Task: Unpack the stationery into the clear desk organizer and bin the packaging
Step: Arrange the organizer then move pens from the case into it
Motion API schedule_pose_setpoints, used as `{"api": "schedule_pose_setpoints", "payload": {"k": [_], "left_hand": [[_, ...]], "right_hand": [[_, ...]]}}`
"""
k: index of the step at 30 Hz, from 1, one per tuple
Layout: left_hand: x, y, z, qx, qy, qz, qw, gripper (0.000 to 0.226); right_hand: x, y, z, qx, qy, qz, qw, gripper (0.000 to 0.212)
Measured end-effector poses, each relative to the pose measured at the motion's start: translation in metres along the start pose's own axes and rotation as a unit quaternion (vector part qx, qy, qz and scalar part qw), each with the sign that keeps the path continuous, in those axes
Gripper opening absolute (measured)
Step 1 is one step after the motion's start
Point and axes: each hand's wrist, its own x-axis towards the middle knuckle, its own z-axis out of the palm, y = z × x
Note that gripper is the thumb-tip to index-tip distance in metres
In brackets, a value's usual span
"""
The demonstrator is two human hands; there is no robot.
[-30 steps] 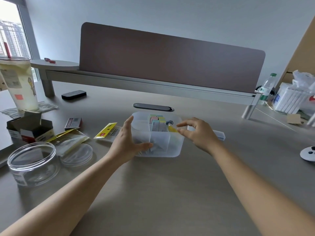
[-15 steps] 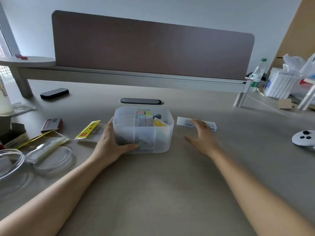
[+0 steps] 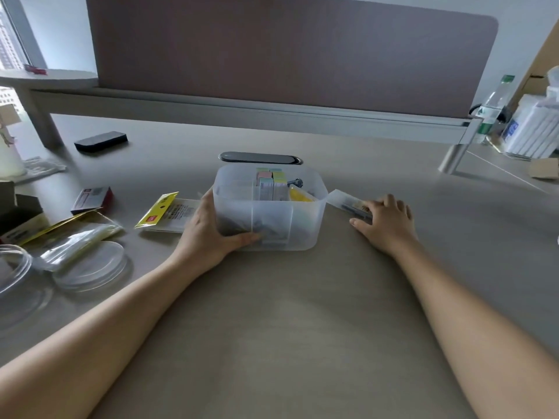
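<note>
Left hand (image 3: 208, 234) fingers clamped on clear organizer (image 3: 269, 219) — right hand (image 3: 385, 220) fingers spread over small packet (image 3: 344, 201)

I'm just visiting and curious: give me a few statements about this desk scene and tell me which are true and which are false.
1. The left hand grips the clear desk organizer at its left side. True.
2. The organizer is empty. False: pastel boxes and other small items sit inside it.
3. The right hand rests on a slim clear packet lying on the desk just right of the organizer. True.
4. The round clear lid sits on top of the organizer. False: it lies flat on the desk to the left.
5. A yellow-topped packet lies left of the organizer. True.
</note>
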Motion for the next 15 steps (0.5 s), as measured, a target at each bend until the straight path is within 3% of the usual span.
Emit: {"api": "schedule_pose_setpoints", "payload": {"k": [6,15], "left_hand": [[-0.012,0.001,-0.008,-0.028,-0.039,-0.005,0.999,0.099],[-0.061,0.005,-0.022,0.034,-0.059,-0.003,0.998,0.102]], "right_hand": [[-0.038,0.013,-0.014,0.104,0.012,0.004,0.994,0.033],[-0.130,0.004,-0.035,0.289,-0.002,-0.046,0.956,0.038]]}}
